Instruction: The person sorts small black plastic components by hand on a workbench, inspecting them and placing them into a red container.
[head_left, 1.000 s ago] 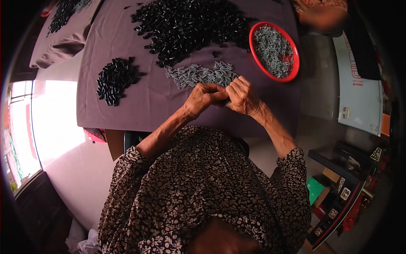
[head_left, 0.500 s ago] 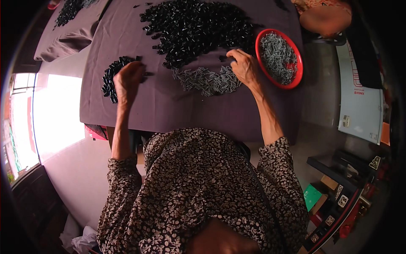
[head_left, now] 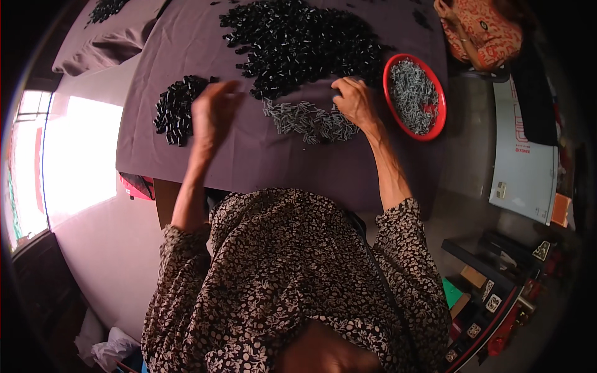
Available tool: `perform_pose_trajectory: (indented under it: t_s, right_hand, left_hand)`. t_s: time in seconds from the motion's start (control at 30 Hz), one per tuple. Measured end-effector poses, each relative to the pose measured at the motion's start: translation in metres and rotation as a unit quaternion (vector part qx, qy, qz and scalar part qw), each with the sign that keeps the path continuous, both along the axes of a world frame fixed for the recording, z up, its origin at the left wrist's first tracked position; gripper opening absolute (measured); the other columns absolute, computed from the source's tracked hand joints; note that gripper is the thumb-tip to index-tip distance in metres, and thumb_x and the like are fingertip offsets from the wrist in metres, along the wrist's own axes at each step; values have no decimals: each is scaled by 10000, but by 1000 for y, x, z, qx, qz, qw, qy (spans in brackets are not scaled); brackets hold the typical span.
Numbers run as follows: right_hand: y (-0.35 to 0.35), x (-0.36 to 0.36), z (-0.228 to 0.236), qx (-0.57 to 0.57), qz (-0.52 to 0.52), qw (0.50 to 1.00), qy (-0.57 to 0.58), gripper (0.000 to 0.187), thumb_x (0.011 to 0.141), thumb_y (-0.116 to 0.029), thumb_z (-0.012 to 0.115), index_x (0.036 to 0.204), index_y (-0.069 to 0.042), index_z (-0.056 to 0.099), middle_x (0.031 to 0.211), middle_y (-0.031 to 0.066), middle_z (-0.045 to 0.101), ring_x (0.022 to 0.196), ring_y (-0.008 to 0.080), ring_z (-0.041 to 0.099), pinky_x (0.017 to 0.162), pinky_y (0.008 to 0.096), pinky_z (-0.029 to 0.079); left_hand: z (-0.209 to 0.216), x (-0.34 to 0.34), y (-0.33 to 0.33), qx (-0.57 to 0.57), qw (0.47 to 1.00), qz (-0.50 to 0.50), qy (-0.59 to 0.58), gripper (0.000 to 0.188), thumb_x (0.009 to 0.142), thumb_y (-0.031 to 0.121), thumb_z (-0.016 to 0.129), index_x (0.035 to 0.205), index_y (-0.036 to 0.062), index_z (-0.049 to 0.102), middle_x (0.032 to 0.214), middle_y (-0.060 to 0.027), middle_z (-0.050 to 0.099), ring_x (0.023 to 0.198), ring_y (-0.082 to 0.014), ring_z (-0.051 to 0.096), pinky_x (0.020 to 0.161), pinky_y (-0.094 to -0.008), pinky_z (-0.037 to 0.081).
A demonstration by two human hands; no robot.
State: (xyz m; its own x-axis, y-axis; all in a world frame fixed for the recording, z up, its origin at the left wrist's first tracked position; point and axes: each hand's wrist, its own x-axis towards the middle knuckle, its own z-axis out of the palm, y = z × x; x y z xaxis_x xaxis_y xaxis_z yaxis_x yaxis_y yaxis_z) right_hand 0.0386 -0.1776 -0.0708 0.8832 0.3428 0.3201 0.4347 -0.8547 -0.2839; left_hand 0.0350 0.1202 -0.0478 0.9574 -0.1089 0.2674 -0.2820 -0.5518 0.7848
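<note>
My left hand (head_left: 213, 115) hovers just right of a small pile of short black plastic-looking pieces (head_left: 174, 113); its fingers are smeared by motion. My right hand (head_left: 356, 102) is closed, fingertips pinched together, at the right end of a heap of thin grey screw-like pins (head_left: 305, 119). Whatever it pinches is too small to make out. Beyond both hands spreads a large heap of the same black pieces (head_left: 298, 46). To the right of my right hand stands a red plastic bowl (head_left: 442, 102) holding many more grey pins (head_left: 412, 93).
A purple-brown cloth (head_left: 249, 165) covers the table. At the far right sits another person (head_left: 485, 37) in orange patterned clothing, one arm bent. A second covered surface with black pieces (head_left: 107, 9) lies far left. A large pale box (head_left: 522, 168) stands right of the table.
My left hand has moved right, away from the small black pile toward the middle. The right hand stays near the grey pins, its fingers more curled. The view has shifted slightly.
</note>
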Motion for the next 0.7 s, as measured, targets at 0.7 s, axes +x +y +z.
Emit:
perform_pose_trajectory:
  t_s: [0.7]
  right_hand:
    - [-6,-7,6,151,-55,980,116,165,668,-7,531,808,-43,611,775,130,611,708,262,602,626,329,469]
  left_hand:
    - [4,12,-93,-525,813,-108,225,174,830,97,558,954,-26,560,831,-95,607,699,-145,577,667,-260,485]
